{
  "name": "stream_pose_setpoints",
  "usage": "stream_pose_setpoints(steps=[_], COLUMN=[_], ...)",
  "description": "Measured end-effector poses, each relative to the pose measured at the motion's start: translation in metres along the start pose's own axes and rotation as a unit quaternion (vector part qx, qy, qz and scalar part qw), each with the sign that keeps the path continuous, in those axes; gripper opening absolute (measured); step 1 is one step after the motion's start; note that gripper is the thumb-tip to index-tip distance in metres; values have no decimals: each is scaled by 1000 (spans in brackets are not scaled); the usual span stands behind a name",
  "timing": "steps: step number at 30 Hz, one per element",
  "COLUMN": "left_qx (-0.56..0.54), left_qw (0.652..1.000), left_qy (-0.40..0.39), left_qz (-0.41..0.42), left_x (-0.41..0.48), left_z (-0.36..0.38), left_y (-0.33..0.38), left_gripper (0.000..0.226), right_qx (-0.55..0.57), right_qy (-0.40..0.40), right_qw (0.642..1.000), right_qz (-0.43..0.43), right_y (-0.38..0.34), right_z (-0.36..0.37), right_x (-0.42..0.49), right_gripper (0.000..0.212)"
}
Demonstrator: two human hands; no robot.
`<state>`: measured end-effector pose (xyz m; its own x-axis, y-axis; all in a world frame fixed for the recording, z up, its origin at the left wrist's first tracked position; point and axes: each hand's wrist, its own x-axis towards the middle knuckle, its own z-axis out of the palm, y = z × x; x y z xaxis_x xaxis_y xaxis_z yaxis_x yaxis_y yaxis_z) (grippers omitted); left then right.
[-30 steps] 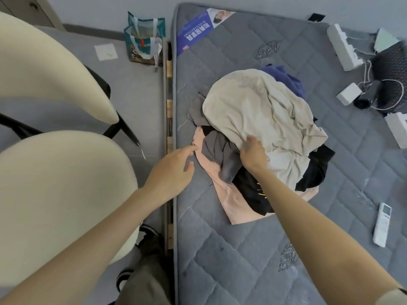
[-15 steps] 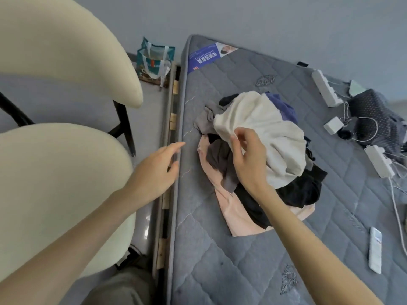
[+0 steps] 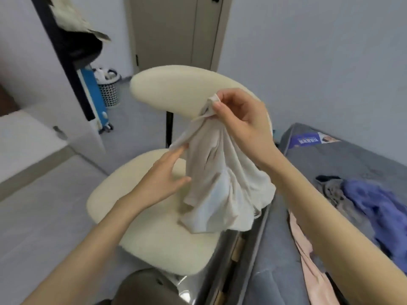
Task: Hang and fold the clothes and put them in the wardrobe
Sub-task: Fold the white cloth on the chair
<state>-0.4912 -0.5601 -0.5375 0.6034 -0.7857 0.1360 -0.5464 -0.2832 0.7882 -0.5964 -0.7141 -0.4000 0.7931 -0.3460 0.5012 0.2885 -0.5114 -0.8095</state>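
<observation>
In the centre of the frame the right hand pinched the top of a crumpled cream cloth garment hanging over the cream padded chair, the left hand touched its fold with straight fingers; this piece, I judged, next needed spreading before folding.

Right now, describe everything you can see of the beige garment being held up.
The beige garment looks like soft, thin fabric, crumpled and hanging in long folds. The right hand pinches its top edge, holding it above the chair seat. The left hand touches a side fold with straight fingers. Its type cannot be told.
</observation>
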Motion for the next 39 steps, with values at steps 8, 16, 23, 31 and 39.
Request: stream_pose_setpoints(steps=[8,16,23,31,39], left_qx=[20,58,-13,103,30], left_qw=[987,935,898,951,977], left_qy=[93,240,263,150,155], left_qz=[-126,-255,-352,-249,-141], left_x=[-84,-101,-91,-101,-89], left_z=[3,47,58,81,90], left_y=[-39,-43,-49,-68,-55], left_gripper=[74,34,60,27,16], right_qx=[101,-45,-178,-105,26], right_qy=[-168,-230,-378,-274,-163], right_qw=[978,965,884,946,957], right_qz=[74,121,208,137,238], right_y=[21,91,176,183,178], right_z=[72,52,34,76,62], right_x=[-55,-82,-158,-164,-147], right_gripper=[7,46,37,34,23])
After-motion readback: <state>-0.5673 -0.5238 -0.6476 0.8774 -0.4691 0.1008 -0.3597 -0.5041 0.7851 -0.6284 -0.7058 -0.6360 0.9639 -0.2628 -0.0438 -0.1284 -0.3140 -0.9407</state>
